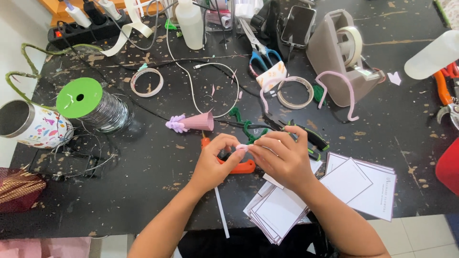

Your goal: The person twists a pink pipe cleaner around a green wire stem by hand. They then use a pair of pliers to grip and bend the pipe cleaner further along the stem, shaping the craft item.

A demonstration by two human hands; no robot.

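At the middle of the black worktop (143, 191), the left hand (215, 160) and right hand (282, 157) meet, fingers of both pinching a small pale pink piece (242, 147) held just above an orange-handled tool (241, 167). Just beside them, up and to the left, lies a pink cone flower (191, 123). White cards (344, 184) are stacked under the right wrist. A green-capped wire spool (91, 104) stands well apart.

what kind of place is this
Most likely a home craft table for making artificial flowers. The scuffed black table holds a green-capped spool of wire, a tape dispenser and a finished pink paper flower, while both hands pinch a small pink piece.
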